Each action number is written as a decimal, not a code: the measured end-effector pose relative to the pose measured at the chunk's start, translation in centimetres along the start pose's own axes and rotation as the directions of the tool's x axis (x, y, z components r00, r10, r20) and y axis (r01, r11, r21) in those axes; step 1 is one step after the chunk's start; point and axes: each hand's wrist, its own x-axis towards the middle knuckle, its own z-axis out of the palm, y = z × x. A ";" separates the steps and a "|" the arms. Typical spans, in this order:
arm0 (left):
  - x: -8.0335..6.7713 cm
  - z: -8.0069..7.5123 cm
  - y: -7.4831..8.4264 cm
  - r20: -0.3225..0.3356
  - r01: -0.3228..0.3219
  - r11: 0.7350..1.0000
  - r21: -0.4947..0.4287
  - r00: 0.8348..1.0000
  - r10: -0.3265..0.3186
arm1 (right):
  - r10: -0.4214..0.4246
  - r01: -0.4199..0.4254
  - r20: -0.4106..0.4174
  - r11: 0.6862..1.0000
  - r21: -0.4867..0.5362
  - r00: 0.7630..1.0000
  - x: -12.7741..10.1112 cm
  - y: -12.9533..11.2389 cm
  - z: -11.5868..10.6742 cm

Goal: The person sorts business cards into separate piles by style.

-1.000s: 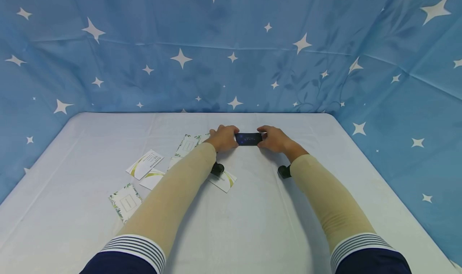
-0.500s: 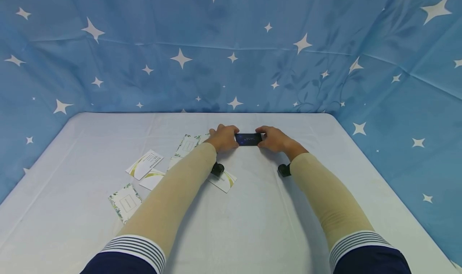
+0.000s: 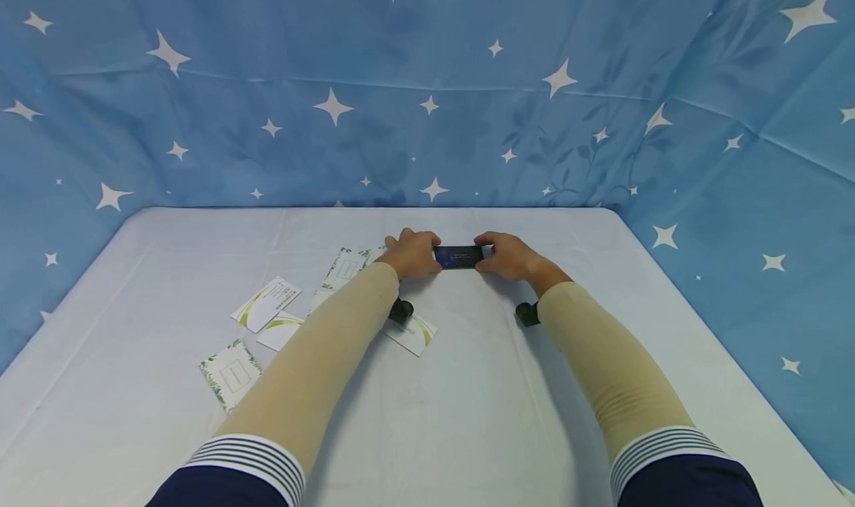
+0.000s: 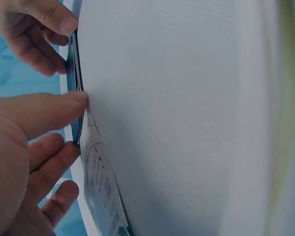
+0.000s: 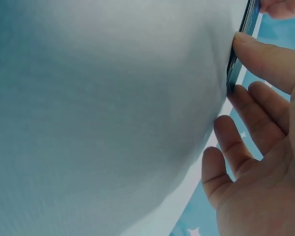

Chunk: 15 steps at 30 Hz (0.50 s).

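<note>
A small stack of dark blue cards [image 3: 459, 257] lies toward the far side of the white table, its long side running left to right. My left hand [image 3: 414, 254] pinches the left end between thumb and fingers. At the opposite end, my right hand [image 3: 509, 256] does the same. The left wrist view catches the stack [image 4: 78, 69] edge-on, as several thin layers pressed together close against the cloth. In the right wrist view, the thumb [image 5: 270, 61] is on the near edge and a fingertip meets the corner, while the other fingers spread loosely.
White cards with gold curves [image 3: 267, 303] and leaf-bordered cards [image 3: 231, 375] lie scattered on the left of the table [image 3: 467, 418]. Another gold-marked card [image 3: 414, 335] lies beneath the left wrist. The left forearm covers part of them. A blue starry curtain [image 3: 427, 136] hangs behind.
</note>
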 end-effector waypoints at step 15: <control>-1.1 -2.0 -0.7 0.022 -0.013 1.000 -0.022 1.000 0.014 | -0.006 0.006 -0.006 1.000 -0.023 1.000 -0.7 -0.8 -0.2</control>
